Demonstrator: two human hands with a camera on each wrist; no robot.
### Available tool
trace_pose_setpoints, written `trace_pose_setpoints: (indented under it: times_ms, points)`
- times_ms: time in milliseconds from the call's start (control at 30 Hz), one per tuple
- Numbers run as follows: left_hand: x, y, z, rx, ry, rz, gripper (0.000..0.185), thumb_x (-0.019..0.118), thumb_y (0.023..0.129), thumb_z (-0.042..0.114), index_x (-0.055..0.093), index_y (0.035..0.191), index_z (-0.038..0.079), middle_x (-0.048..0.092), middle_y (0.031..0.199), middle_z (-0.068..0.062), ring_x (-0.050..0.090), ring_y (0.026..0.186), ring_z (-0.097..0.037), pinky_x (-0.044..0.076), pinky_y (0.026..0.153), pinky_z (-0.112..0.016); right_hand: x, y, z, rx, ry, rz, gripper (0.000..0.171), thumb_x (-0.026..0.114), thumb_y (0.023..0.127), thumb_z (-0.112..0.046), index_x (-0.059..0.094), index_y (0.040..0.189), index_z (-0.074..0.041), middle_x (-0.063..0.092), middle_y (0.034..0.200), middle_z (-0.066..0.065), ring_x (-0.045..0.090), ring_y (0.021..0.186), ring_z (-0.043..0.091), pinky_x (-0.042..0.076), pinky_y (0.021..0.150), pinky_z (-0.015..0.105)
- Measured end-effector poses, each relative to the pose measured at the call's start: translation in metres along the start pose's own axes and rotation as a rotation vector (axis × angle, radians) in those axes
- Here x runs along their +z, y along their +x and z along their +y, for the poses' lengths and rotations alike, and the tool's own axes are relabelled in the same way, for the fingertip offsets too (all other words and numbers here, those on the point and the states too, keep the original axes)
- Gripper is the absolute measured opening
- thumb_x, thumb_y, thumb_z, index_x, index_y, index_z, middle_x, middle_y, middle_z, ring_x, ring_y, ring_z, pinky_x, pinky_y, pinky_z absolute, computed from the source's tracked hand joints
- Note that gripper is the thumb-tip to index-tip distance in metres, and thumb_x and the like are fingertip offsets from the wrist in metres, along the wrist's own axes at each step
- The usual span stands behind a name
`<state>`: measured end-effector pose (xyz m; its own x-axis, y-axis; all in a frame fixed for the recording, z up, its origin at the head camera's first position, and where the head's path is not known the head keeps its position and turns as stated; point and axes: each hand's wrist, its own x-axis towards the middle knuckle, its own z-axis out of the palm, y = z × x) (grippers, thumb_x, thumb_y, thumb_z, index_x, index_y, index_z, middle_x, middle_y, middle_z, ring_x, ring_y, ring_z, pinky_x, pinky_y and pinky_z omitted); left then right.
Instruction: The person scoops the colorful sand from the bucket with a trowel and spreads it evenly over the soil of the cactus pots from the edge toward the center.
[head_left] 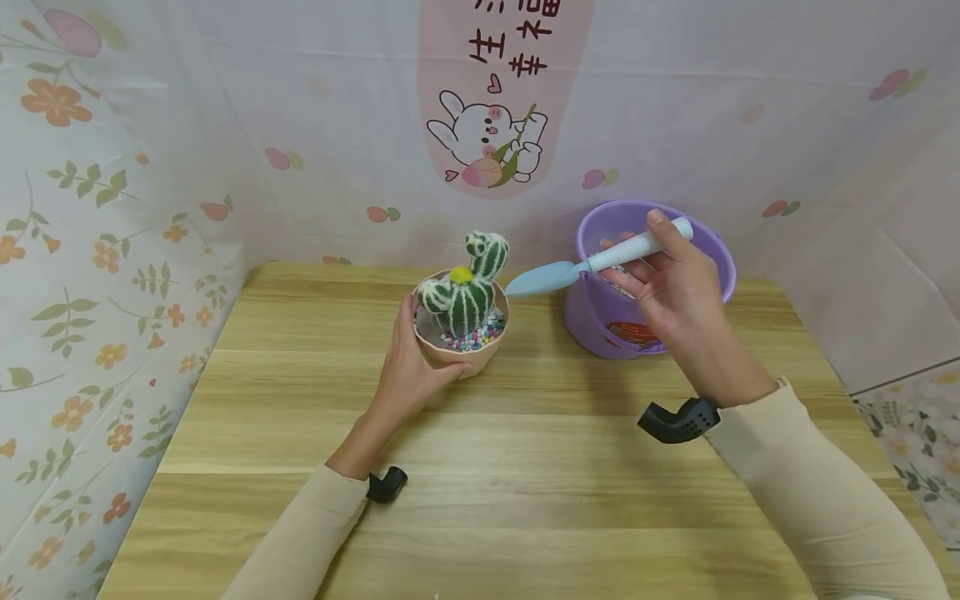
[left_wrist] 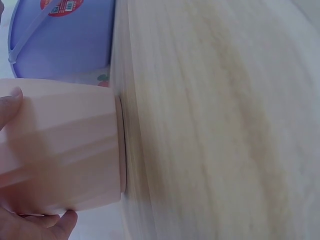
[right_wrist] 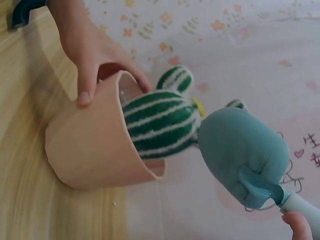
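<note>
A pink pot (head_left: 457, 354) (left_wrist: 60, 150) (right_wrist: 95, 150) stands on the wooden table (head_left: 525, 467). It holds a green knitted cactus (head_left: 465, 292) (right_wrist: 160, 122) and coloured pebbles (head_left: 472, 337). My left hand (head_left: 408, 375) (right_wrist: 95, 55) grips the pot's near side, thumb and fingers curled round the rim. My right hand (head_left: 671, 283) holds a light blue trowel (head_left: 592, 265) (right_wrist: 245, 155) by its handle. The trowel's blade points left, its tip just right of the cactus, above the pot's rim. A purple bucket (head_left: 648, 279) (left_wrist: 60, 40) stands behind the right hand.
Floral sheeting (head_left: 105, 208) walls the table on the left, back and right. The bucket sits near the table's back right corner. Black wrist camera mounts (head_left: 678, 419) show on both cream sleeves.
</note>
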<state>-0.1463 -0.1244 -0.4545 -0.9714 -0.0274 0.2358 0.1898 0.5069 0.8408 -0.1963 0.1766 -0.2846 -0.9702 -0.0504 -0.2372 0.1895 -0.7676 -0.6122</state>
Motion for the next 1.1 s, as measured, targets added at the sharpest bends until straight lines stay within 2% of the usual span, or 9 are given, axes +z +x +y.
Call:
trace_pose_setpoints:
  times_ms: [300,533,833,967,1100]
  points:
    - [0.001,0.000,0.001,-0.004,0.014,-0.001,0.126,0.088,0.068,0.042,0.001,0.156,0.017,0.018,0.160,-0.010,0.023,0.145,-0.030,0.029,0.113,-0.054,-0.006,0.004,-0.014,-0.060,0.044,0.010,0.025,0.074,0.085,-0.007,0.058,0.104,-0.007,0.064,0.081,0.018,0.069,0.092,0.042,0.052,0.073,0.059]
    - [0.001,0.000,0.001,-0.004,0.022,0.001,0.126,0.088,0.068,0.043,0.001,0.156,0.018,0.018,0.159,-0.010,0.023,0.145,-0.029,0.028,0.113,-0.054,-0.011,0.009,-0.029,-0.088,0.069,0.018,0.025,0.072,0.087,-0.008,0.054,0.104,-0.008,0.067,0.088,0.019,0.069,0.094,0.042,0.053,0.072,0.058]
    - [0.000,0.000,0.002,-0.012,0.014,-0.003,0.126,0.088,0.068,0.042,0.001,0.157,0.019,0.018,0.160,-0.010,0.023,0.145,-0.029,0.029,0.113,-0.054,-0.020,0.014,-0.049,-0.128,0.148,0.062,0.039,0.070,0.089,-0.008,0.052,0.120,-0.021,0.063,0.098,0.018,0.067,0.100,0.044,0.045,0.086,0.060]
    - [0.000,0.000,0.001,-0.007,0.011,0.000,0.126,0.088,0.068,0.043,0.002,0.156,0.020,0.018,0.160,-0.009,0.023,0.145,-0.029,0.029,0.113,-0.054,-0.022,0.019,-0.056,-0.140,0.172,0.097,0.044,0.071,0.089,-0.008,0.051,0.122,-0.030,0.059,0.111,0.015,0.064,0.105,0.044,0.038,0.098,0.058]
    - [0.001,0.000,0.001,-0.003,0.012,0.003,0.126,0.088,0.068,0.043,0.002,0.156,0.019,0.018,0.160,-0.009,0.023,0.145,-0.029,0.029,0.113,-0.054,-0.025,0.022,-0.062,-0.147,0.193,0.122,0.042,0.071,0.088,-0.008,0.054,0.120,-0.030,0.059,0.116,0.014,0.064,0.106,0.045,0.036,0.100,0.057]
